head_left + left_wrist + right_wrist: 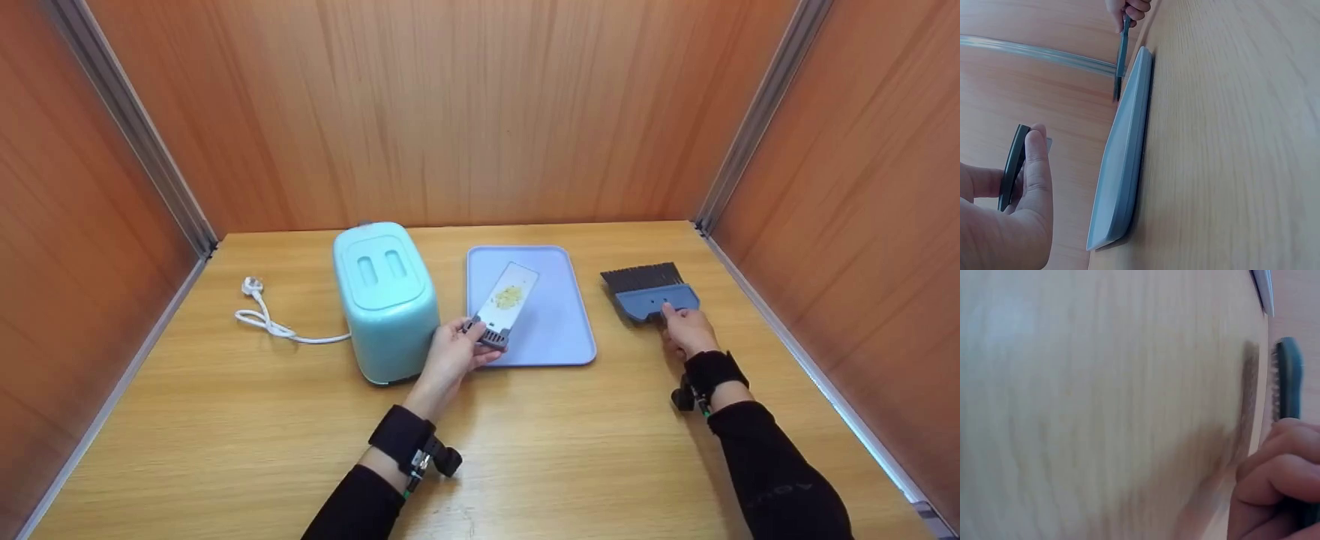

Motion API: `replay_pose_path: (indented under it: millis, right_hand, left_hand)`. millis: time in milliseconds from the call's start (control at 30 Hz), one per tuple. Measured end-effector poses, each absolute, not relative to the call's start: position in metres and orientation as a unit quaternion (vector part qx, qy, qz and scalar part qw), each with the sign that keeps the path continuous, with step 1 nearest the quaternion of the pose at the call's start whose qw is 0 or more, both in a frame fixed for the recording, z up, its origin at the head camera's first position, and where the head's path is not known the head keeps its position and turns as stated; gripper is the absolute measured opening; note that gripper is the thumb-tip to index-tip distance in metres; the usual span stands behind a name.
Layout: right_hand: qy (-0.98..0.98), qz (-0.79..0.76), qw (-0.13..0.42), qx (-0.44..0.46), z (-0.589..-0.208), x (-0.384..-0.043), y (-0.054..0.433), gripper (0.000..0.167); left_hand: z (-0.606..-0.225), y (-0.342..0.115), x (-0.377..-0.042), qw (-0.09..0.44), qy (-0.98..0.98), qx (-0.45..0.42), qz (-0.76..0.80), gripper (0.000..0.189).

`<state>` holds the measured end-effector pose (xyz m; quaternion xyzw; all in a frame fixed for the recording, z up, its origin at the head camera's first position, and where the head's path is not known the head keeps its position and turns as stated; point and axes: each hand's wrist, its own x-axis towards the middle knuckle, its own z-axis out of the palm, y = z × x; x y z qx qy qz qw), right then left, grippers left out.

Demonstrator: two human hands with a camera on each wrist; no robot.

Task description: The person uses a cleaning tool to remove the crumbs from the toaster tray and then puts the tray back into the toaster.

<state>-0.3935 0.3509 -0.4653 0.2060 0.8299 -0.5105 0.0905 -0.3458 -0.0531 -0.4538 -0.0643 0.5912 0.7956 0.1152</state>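
Note:
My left hand (452, 351) pinches the dark slotted end of a flat crumb tray (520, 276), thumb on top, with yellowish crumbs (509, 297) scattered over its pale surface. The crumb tray is raised and slanted over a lavender serving tray (559, 330); the left wrist view shows a gap between the two. At the right, my right hand (686, 331) grips a blue-grey brush (649, 300) with dark bristles pointing away from me. In the right wrist view the brush (1289, 377) is seen edge-on, above the table, with fingers curled round it.
A turquoise toaster (394, 337) stands just left of my left hand, its top bearing two slot-shaped recesses. From it a white cord (277, 328) runs left to a plug (252, 286). Wood-patterned panels (450, 112) enclose the table (525, 450) at the back and sides.

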Motion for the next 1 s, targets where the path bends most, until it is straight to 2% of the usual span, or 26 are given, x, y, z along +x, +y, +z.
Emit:
replay_pose_path:
  millis: [200,500,1000]
  right_hand:
    - [0.861,-0.468,0.059,0.192,-0.459,-0.390,0.345,0.048]
    - [0.882,-0.458,0.015,0.111,-0.444,-0.383,0.326,0.056]
    - [0.880,-0.475,0.012,-0.025,-0.408,-0.372,0.279,0.052]
  left_hand:
    - [-0.453,-0.053,-0.346,0.119,0.591,-0.069,0.795,0.035]
    - [-0.452,-0.053,-0.346,0.126,0.590,-0.062,0.795,0.036]
    - [-0.450,-0.055,-0.348,0.129,0.625,-0.037,0.769,0.031]
